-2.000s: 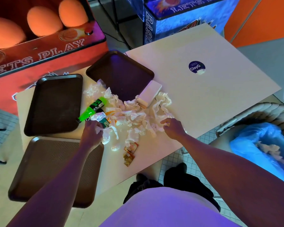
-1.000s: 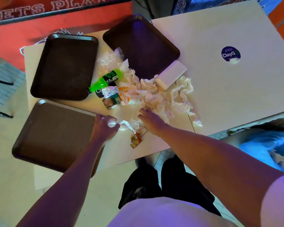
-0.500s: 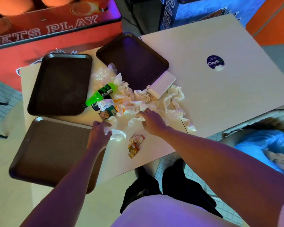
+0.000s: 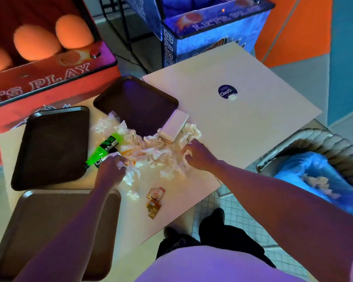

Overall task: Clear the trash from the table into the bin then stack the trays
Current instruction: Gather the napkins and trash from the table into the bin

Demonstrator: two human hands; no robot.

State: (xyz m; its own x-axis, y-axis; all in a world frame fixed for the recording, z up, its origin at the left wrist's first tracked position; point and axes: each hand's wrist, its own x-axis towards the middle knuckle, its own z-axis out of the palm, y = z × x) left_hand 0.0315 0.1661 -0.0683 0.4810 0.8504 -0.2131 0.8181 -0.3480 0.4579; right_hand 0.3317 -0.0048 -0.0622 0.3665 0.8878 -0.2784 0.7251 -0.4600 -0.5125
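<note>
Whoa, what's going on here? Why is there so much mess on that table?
A person is cleaning up a table. The left hand and the right hand each grip some of a pile of crumpled napkins, with a green bottle lying beside it and small wrappers nearer the table edge. The bin with the blue bag stands to the person's right, some paper already inside. Three brown trays lie unstacked.
</note>
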